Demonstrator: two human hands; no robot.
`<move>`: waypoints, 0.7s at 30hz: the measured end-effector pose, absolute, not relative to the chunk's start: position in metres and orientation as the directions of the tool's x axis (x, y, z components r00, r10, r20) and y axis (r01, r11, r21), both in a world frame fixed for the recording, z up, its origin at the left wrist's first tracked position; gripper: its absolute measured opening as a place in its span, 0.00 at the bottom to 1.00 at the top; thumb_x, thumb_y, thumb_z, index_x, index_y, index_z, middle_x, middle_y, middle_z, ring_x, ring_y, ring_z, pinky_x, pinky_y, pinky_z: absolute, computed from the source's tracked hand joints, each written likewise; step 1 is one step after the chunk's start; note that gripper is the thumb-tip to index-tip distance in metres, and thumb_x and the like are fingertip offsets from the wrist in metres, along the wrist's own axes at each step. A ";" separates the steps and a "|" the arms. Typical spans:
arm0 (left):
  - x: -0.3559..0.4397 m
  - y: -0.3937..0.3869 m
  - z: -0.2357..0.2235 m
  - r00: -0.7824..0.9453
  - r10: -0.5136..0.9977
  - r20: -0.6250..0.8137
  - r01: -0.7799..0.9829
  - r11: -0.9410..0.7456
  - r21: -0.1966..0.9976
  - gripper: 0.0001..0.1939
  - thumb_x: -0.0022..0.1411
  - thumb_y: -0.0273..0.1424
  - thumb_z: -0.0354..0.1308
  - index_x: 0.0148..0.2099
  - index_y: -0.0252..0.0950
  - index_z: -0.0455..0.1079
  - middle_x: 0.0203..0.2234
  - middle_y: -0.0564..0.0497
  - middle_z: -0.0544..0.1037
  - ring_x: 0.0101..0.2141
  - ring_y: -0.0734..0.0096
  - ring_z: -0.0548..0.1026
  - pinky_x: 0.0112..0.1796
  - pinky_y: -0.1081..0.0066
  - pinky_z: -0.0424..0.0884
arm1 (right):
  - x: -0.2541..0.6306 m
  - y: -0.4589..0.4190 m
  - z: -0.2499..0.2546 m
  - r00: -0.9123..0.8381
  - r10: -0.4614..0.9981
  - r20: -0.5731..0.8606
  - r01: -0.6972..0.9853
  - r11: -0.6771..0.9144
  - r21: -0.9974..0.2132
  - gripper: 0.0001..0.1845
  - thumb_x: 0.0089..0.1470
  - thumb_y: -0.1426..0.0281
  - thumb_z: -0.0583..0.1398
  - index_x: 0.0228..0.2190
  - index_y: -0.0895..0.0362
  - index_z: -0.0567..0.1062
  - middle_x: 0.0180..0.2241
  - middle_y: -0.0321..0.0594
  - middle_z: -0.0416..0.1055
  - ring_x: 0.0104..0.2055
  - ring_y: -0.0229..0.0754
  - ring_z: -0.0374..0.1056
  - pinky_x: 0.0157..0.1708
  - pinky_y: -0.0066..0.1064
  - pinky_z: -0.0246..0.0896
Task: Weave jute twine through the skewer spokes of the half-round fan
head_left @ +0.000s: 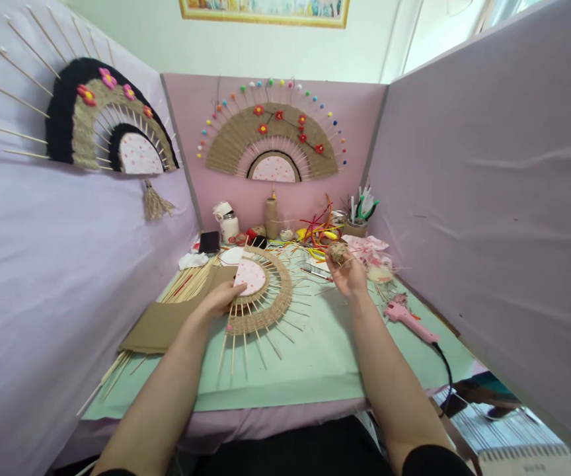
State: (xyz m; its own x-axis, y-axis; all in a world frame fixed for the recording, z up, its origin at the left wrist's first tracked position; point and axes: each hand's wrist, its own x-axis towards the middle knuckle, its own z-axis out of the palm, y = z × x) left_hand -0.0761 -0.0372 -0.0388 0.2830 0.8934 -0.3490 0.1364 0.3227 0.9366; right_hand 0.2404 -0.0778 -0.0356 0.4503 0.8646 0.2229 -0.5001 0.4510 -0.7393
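Observation:
My left hand grips a half-round fan by its straight side, thumb on the pink dotted centre panel. The fan is tilted, its bare sticks fanning out to the right and toward me, with a woven twine band across them. In my right hand, raised over the right side of the table, is a ball of twine, fingers curled round it. A gap of table lies between the two hands. Behind the twine ball, coloured pipe cleaners lie in a tangle.
A pink glue gun with a black cord lies at the right. Brown card and thin sticks lie at the left. A white bottle and a tool pot stand at the back. Finished fans hang on the partitions.

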 end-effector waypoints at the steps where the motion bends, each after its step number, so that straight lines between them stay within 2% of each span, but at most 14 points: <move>1: -0.080 -0.035 -0.039 0.218 0.925 -0.312 0.230 0.261 0.937 0.13 0.47 0.33 0.64 0.34 0.33 0.69 0.21 0.47 0.74 0.26 0.62 0.75 0.27 0.68 0.69 | 0.238 -0.079 -0.034 0.402 0.891 0.210 -0.516 0.410 -0.752 0.11 0.43 0.69 0.56 0.33 0.53 0.69 0.37 0.38 0.73 0.40 0.42 0.71 0.42 0.40 0.67; 2: -0.083 -0.033 -0.039 0.134 0.964 -0.230 0.313 0.179 0.933 0.12 0.45 0.34 0.66 0.29 0.34 0.68 0.20 0.48 0.73 0.28 0.60 0.74 0.27 0.69 0.68 | 0.235 -0.081 -0.032 0.354 0.916 0.191 -0.523 0.363 -0.771 0.11 0.44 0.67 0.56 0.33 0.54 0.70 0.37 0.40 0.73 0.40 0.43 0.71 0.41 0.40 0.68; 4: -0.087 -0.030 -0.037 -0.034 0.999 0.038 0.399 -0.021 0.917 0.12 0.41 0.33 0.67 0.25 0.35 0.67 0.20 0.49 0.71 0.33 0.59 0.73 0.29 0.71 0.66 | 0.228 -0.083 -0.030 0.262 0.955 0.136 -0.522 0.259 -0.813 0.12 0.47 0.64 0.55 0.34 0.55 0.71 0.37 0.41 0.74 0.40 0.44 0.71 0.38 0.39 0.69; 6: -0.084 -0.032 -0.034 -0.103 0.947 0.306 0.392 -0.244 0.887 0.11 0.41 0.31 0.66 0.29 0.36 0.68 0.25 0.49 0.71 0.37 0.60 0.70 0.33 0.72 0.64 | 0.220 -0.085 -0.030 0.174 0.981 0.085 -0.509 0.163 -0.845 0.13 0.49 0.63 0.55 0.36 0.55 0.72 0.38 0.43 0.74 0.39 0.45 0.72 0.36 0.38 0.69; 7: -0.079 -0.035 -0.033 -0.089 0.917 0.390 0.388 -0.329 0.861 0.11 0.44 0.32 0.65 0.31 0.36 0.69 0.28 0.49 0.72 0.37 0.62 0.69 0.34 0.72 0.64 | 0.215 -0.087 -0.030 0.124 0.990 0.074 -0.494 0.126 -0.860 0.14 0.49 0.62 0.56 0.37 0.55 0.72 0.38 0.44 0.74 0.39 0.46 0.72 0.36 0.38 0.69; 9: -0.064 -0.046 -0.031 0.040 0.893 0.448 0.342 -0.433 0.834 0.09 0.49 0.33 0.61 0.34 0.37 0.70 0.31 0.49 0.72 0.34 0.66 0.69 0.35 0.72 0.63 | 0.204 -0.091 -0.032 0.015 0.995 0.096 -0.442 0.093 -0.892 0.16 0.48 0.62 0.59 0.39 0.55 0.72 0.39 0.44 0.74 0.39 0.46 0.72 0.37 0.39 0.68; 11: -0.045 -0.060 -0.033 0.173 0.886 0.430 0.218 -0.460 0.861 0.07 0.51 0.33 0.60 0.34 0.37 0.71 0.31 0.49 0.72 0.33 0.68 0.68 0.33 0.73 0.63 | 0.193 -0.097 -0.035 -0.085 0.984 0.155 -0.375 0.112 -0.920 0.17 0.46 0.62 0.61 0.40 0.54 0.71 0.40 0.43 0.73 0.40 0.45 0.72 0.40 0.39 0.67; 13: -0.028 -0.073 -0.036 0.309 0.863 0.399 0.127 -0.453 0.883 0.10 0.50 0.33 0.61 0.37 0.37 0.71 0.33 0.48 0.72 0.34 0.68 0.68 0.33 0.72 0.64 | 0.182 -0.102 -0.038 -0.163 0.964 0.208 -0.297 0.154 -0.942 0.18 0.45 0.62 0.63 0.40 0.53 0.70 0.42 0.41 0.72 0.42 0.43 0.70 0.44 0.39 0.65; 17: -0.013 -0.088 -0.043 0.361 0.802 0.476 0.072 -0.533 0.843 0.16 0.50 0.33 0.62 0.42 0.38 0.68 0.38 0.46 0.69 0.36 0.67 0.69 0.33 0.71 0.65 | 0.170 -0.108 -0.042 -0.225 0.931 0.288 -0.108 0.270 -0.957 0.20 0.44 0.63 0.65 0.39 0.53 0.67 0.44 0.39 0.68 0.45 0.41 0.67 0.45 0.35 0.62; 21: -0.017 -0.088 -0.047 0.358 0.767 0.532 0.152 -0.610 0.778 0.08 0.54 0.32 0.58 0.38 0.37 0.68 0.36 0.46 0.70 0.38 0.65 0.68 0.34 0.69 0.66 | 0.166 -0.107 -0.044 -0.247 0.906 0.345 -0.041 0.346 -0.937 0.20 0.42 0.66 0.66 0.35 0.53 0.64 0.49 0.41 0.64 0.48 0.42 0.65 0.46 0.35 0.61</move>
